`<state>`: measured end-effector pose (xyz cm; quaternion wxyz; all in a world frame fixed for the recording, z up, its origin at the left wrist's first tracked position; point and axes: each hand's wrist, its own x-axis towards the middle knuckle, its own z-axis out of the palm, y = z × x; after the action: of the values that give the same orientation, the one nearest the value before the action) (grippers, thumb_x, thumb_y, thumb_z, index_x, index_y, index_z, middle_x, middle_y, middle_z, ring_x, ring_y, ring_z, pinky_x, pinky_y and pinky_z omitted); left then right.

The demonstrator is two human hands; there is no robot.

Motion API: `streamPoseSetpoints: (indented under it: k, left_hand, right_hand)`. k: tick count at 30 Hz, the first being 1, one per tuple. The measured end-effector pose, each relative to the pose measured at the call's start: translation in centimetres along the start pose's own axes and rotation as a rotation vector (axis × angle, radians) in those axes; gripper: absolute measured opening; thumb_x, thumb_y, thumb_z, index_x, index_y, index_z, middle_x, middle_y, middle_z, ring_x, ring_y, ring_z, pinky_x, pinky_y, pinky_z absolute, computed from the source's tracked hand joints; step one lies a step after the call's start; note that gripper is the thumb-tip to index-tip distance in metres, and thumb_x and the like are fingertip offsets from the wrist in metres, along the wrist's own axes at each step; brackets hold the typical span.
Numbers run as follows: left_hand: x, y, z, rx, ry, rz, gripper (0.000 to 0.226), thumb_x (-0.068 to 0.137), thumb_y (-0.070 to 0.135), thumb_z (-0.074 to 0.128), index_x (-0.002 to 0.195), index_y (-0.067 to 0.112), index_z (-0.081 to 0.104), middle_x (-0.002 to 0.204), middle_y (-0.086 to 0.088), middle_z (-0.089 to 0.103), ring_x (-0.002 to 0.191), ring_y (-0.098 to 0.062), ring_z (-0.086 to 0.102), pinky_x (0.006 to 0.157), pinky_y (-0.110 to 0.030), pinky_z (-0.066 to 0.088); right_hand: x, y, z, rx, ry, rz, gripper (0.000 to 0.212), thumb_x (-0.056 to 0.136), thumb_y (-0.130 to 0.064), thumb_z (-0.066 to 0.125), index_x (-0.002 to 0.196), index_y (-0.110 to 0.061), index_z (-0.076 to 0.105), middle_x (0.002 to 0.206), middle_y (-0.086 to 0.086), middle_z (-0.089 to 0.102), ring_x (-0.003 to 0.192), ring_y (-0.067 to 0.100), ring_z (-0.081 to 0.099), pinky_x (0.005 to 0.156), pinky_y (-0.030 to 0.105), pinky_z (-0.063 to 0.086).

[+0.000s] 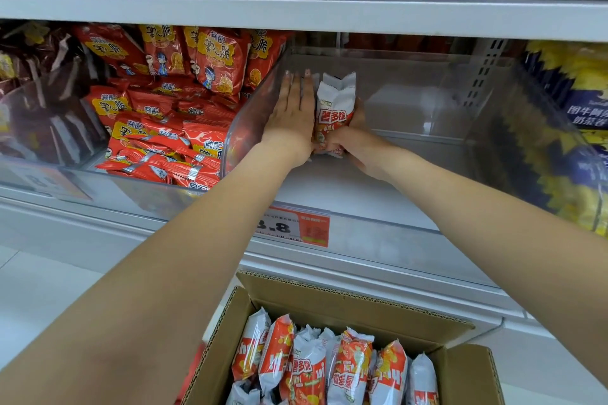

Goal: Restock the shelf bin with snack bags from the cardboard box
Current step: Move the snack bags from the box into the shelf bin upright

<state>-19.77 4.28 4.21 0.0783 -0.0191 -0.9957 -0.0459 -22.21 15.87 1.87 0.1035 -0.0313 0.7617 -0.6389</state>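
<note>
Down low and closest is an open cardboard box (345, 302). It is full of snack bags (329, 368) standing side by side, white and orange-red.

Past the box is the front of the shelf, with an orange and white price tag (296, 227) stuck on the front wall of a clear bin (444, 102). Two bare arms reach over the box and into this bin.

The bin floor is mostly bare. Near its left wall, one white and orange snack bag (335, 108) stands up tall. The left hand (292, 112) is flat with its fingers straight and close together, pressed against the left side of the bag. The right hand (348, 138) is wrapped around the bottom and right side of the bag, so the bag is squeezed between both hands.

To the left, another bin holds a pile of red bags (164, 102), and further left are dark brown bags (42, 102). To the right are yellow and blue bags (572, 115).

Higher up, the top shelf (296, 10) has more clear bins with yellow packs, all blurry.
</note>
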Motion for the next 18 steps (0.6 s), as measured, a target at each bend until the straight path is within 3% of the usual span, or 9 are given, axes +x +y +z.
streamPoseSetpoints:
  k: [3,7,9,12,15,18]
  left_hand:
    - [-0.1,0.1,-0.1,0.047,-0.034,0.039,0.131,0.067,0.018,0.084,0.148,0.008,-0.019,0.159,-0.016,-0.011,0.146,-0.030,-0.015,0.118,-0.036,0.005]
    - [0.6,0.2,-0.2,0.034,0.079,0.041,0.094,0.088,0.003,0.057,0.150,0.009,-0.013,0.159,-0.016,0.001,0.148,-0.027,-0.005,0.117,-0.032,0.009]
    - [0.8,0.2,0.0,0.018,0.103,0.044,0.091,0.090,0.002,0.054,0.150,0.011,-0.014,0.159,-0.016,0.002,0.148,-0.027,-0.003,0.117,-0.033,0.011]
    - [0.9,0.2,0.2,0.031,0.091,0.037,0.102,0.086,0.007,0.064,0.150,0.015,-0.016,0.159,-0.017,-0.001,0.148,-0.028,-0.005,0.117,-0.035,0.013]
    - [0.1,0.2,-0.5,0.071,0.040,0.035,0.126,0.072,0.014,0.081,0.149,0.022,-0.019,0.159,-0.019,-0.008,0.147,-0.030,-0.010,0.117,-0.040,0.017]
    - [-1.7,-0.5,-1.9,0.041,-0.068,0.091,0.134,0.063,0.025,0.087,0.151,0.025,-0.014,0.159,-0.018,-0.010,0.147,-0.035,-0.007,0.115,-0.047,0.023]
  right_hand:
    - [0.2,0.1,0.0,0.022,-0.003,0.016,0.099,0.074,0.019,0.054,0.151,-0.022,0.008,0.139,0.009,0.045,0.126,0.029,0.047,0.098,0.045,0.050]
    - [-0.1,0.2,0.0,0.018,-0.056,0.004,0.106,0.076,0.017,0.061,0.152,-0.025,0.000,0.143,0.003,0.040,0.128,0.023,0.045,0.098,0.045,0.050]
    - [-0.1,0.4,-0.1,0.004,-0.077,-0.011,0.109,0.076,0.017,0.062,0.152,-0.024,-0.004,0.149,0.003,0.034,0.132,0.023,0.042,0.099,0.046,0.049]
    - [0.0,0.4,-0.4,-0.037,-0.099,-0.009,0.114,0.075,0.016,0.063,0.152,-0.024,-0.011,0.153,0.006,0.030,0.135,0.025,0.038,0.103,0.046,0.046]
    - [-0.3,0.5,-1.0,-0.091,-0.096,0.018,0.124,0.065,0.009,0.079,0.151,-0.022,-0.004,0.149,0.005,0.035,0.134,0.024,0.040,0.108,0.044,0.042]
    - [-1.6,-0.2,-2.2,-0.128,-0.138,0.076,0.125,0.063,-0.003,0.085,0.152,-0.024,0.000,0.149,0.002,0.037,0.137,0.022,0.038,0.110,0.033,0.035]
